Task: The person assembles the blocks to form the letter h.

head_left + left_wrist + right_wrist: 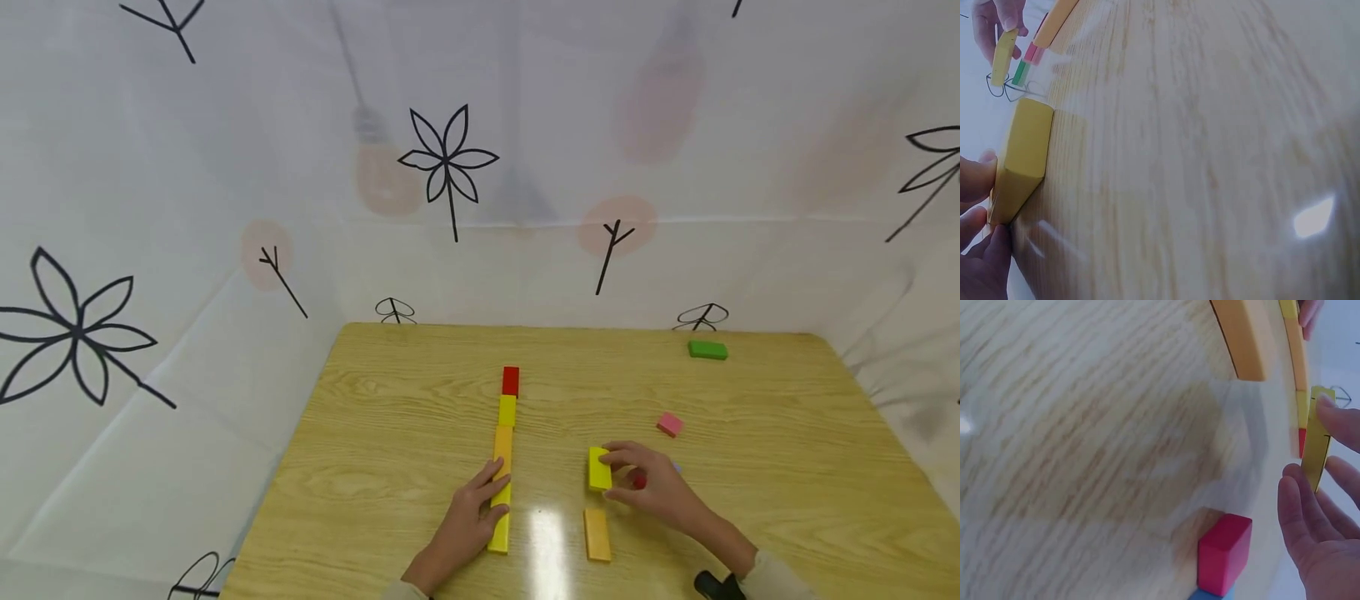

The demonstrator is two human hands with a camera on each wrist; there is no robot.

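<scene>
My right hand point(656, 487) pinches a yellow block point(599, 468) between thumb and fingers. In the right wrist view this yellow block point(1316, 440) is tilted on edge, held above the table. My left hand point(468, 517) lies across the near part of a straight row of blocks, its fingers touching the orange block point(503, 442) and the nearest yellow block point(498, 537). That yellow block point(1029, 137) shows large in the left wrist view, fingertips at its side. Farther along the row come a smaller yellow block point(507, 410) and a red block point(511, 381) at the far end.
A loose orange block point(597, 535) lies right of the row. Partly behind my right hand are a red block point(1225, 553) and a blue block point(1210, 594). A pink block point(670, 424) and a green block point(708, 350) lie farther back on the wooden table point(390, 400).
</scene>
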